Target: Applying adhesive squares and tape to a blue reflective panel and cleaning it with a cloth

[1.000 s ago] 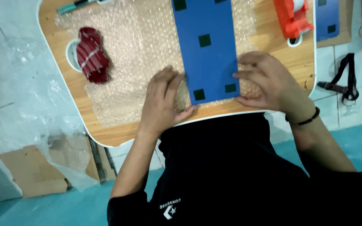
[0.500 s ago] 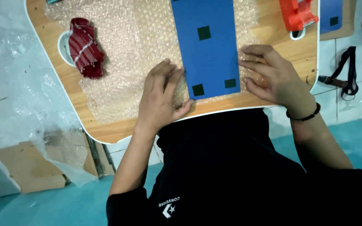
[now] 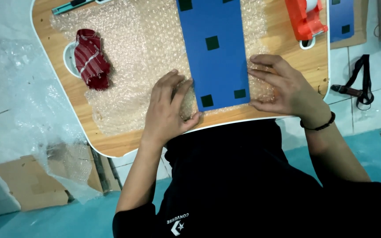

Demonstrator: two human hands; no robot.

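A long blue panel (image 3: pixel 214 48) with small dark green squares lies on a sheet of bubble wrap (image 3: pixel 142 57) spread over a wooden table (image 3: pixel 111 143). My left hand (image 3: pixel 168 110) lies flat on the bubble wrap against the panel's left near edge, fingers together, thumb at its near corner. My right hand (image 3: pixel 281 86) rests on the wrap at the panel's right near edge, fingers spread and touching that edge. Neither hand grips anything.
A rolled dark red cloth (image 3: pixel 91 59) sits on the table's left side over a white round inset. An orange tape dispenser (image 3: pixel 305 17) stands at the far right. A second blue panel (image 3: pixel 342 17), a black strap (image 3: pixel 360 83), cardboard (image 3: pixel 27 183) and loose plastic lie around the table.
Both hands have stayed pressed at the panel's near end; my left hand has shifted slightly toward the panel's corner. The view has drifted a little.
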